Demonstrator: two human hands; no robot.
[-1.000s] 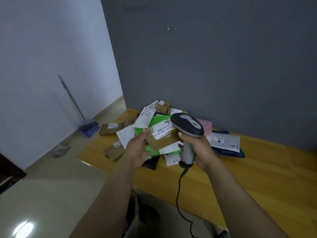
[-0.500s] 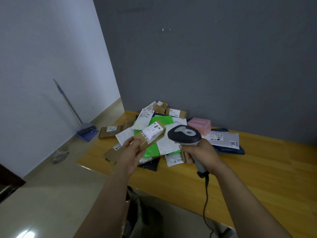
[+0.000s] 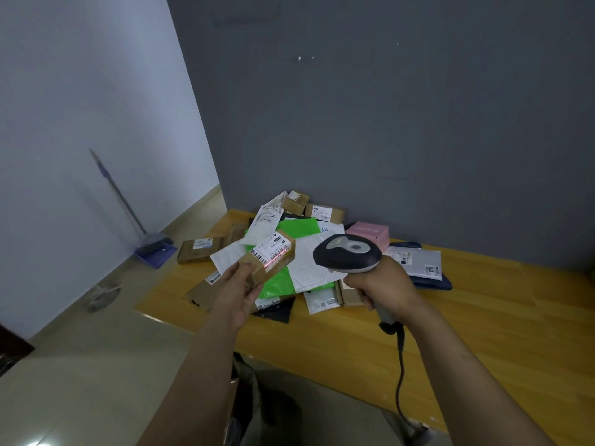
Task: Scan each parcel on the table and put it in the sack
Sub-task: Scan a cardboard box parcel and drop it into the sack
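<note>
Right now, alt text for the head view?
A left hand holds a small brown parcel under the red line of a scanner gripped by the right hand, above a wooden table piled with parcels.

The table is showing a smooth, warm wood-grain top with a soft sheen. The small parcel is looking like matt brown cardboard wrapped in glossy tape, with a white paper label. The scanner is presenting smooth dark plastic with a grey insert, slightly shiny. A green mailer is gleaming like thin plastic film. The pink box is appearing as matt card. The floor is reflecting light off polished tiles, and the grey wall is looking flatly matt.
</note>
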